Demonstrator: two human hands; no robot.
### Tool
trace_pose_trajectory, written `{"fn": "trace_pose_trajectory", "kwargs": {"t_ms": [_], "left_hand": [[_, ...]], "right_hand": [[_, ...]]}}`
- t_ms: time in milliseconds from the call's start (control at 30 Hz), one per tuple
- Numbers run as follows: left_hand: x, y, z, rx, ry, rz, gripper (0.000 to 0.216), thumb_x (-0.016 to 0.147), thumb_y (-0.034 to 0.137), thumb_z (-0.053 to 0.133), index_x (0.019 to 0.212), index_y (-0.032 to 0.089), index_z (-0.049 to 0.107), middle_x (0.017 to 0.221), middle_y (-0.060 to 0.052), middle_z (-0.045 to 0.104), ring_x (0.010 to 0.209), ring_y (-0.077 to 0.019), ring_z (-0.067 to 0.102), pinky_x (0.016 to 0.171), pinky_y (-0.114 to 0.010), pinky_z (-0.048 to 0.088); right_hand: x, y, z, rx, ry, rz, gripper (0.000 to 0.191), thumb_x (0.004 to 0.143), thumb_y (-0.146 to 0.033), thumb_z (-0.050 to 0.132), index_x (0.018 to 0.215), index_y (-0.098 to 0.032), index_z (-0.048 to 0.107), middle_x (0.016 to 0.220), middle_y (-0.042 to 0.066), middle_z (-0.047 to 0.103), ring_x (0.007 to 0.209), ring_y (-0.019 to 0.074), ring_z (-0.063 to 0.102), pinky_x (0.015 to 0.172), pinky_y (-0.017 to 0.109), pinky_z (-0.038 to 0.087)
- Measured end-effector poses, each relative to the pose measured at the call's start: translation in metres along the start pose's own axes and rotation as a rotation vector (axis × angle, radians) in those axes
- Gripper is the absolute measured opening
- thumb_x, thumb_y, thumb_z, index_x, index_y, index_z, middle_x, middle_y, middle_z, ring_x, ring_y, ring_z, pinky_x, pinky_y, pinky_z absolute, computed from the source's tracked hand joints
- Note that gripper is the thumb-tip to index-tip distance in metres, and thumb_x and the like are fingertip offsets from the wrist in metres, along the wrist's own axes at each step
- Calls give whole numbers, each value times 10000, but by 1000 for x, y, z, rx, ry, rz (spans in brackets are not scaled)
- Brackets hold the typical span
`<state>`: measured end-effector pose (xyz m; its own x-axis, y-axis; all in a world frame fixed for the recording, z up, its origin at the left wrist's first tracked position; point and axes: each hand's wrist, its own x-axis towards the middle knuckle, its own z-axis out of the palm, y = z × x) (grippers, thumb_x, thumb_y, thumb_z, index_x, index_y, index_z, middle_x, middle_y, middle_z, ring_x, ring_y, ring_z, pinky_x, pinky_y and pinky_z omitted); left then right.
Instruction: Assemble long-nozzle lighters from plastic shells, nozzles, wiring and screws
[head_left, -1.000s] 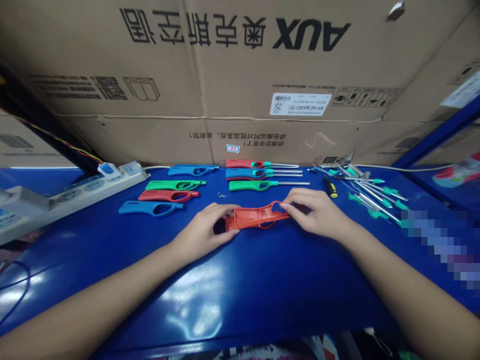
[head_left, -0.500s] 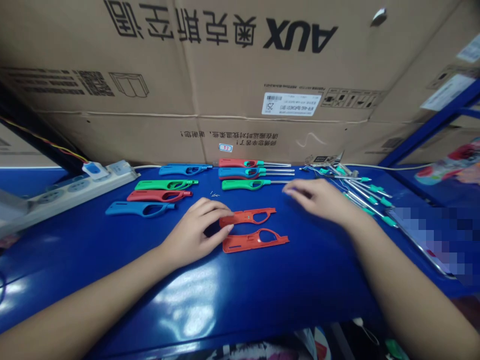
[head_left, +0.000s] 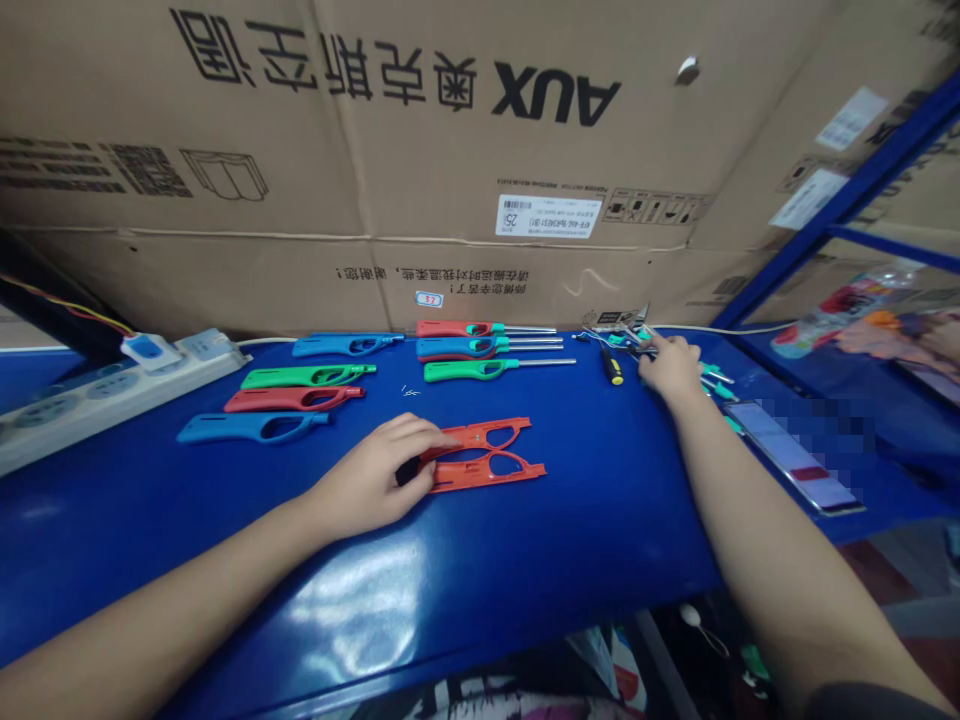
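Two orange lighter shell halves (head_left: 487,455) lie side by side on the blue table (head_left: 525,560). My left hand (head_left: 371,478) rests on their left ends, fingers curled over them. My right hand (head_left: 670,365) is stretched out to the back right, its fingers down in a heap of metal rods with green tips (head_left: 712,380). Whether it grips one of them is hidden. A small black and yellow screwdriver (head_left: 611,366) lies just left of that hand.
Blue, green and red lighter shells (head_left: 296,398) lie in a row at the back left. Three assembled lighters with metal nozzles (head_left: 487,348) lie at the back centre. A white power strip (head_left: 112,385) runs along the left. Cardboard boxes (head_left: 450,150) wall off the back. A phone (head_left: 787,455) lies at the right.
The orange shell was split into two halves and laid flat. My right hand let go of it and reached right to the heap of rods. My left hand stayed on the halves.
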<state>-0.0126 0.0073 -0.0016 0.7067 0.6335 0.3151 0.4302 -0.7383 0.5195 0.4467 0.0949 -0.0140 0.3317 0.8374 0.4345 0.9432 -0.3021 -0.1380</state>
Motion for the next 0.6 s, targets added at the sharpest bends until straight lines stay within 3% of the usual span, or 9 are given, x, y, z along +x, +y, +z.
{"fn": "trace_pose_trajectory", "kwargs": {"t_ms": [100, 333, 467, 600], "left_hand": [[-1, 1, 0, 16, -11, 20, 426, 890, 79, 495, 1263, 229, 639, 1139, -61, 690, 1057, -212, 608, 931, -361, 514], [-2, 0, -2, 48, -11, 29, 418, 869, 73, 478, 1223, 214, 650, 1134, -66, 685, 1060, -221, 602, 933, -368, 515], [-2, -1, -2, 66, -17, 19, 428, 830, 55, 479, 1187, 211, 656, 1139, -63, 683, 1067, -231, 596, 943, -376, 511], [-2, -2, -3, 92, 10, -38, 452, 768, 27, 475, 1129, 220, 667, 1103, -49, 685, 1023, -230, 604, 919, -372, 518]], "right_hand": [[-2, -4, -1, 33, 24, 80, 255, 789, -230, 555, 958, -178, 739, 1098, 176, 626, 984, 340, 532, 797, 488, 458], [0, -11, -24, 136, 187, 68, 320, 850, -265, 496, 1051, -142, 711, 1049, 188, 698, 1037, 361, 560, 880, 510, 417], [-1, -23, -42, 207, 297, -20, 341, 884, -286, 464, 1098, -130, 679, 1112, 199, 693, 1091, 362, 569, 944, 513, 400], [-11, -49, -57, 319, 329, -207, 278, 915, -298, 463, 1055, -161, 660, 1033, 158, 701, 999, 307, 624, 916, 441, 457]]}}
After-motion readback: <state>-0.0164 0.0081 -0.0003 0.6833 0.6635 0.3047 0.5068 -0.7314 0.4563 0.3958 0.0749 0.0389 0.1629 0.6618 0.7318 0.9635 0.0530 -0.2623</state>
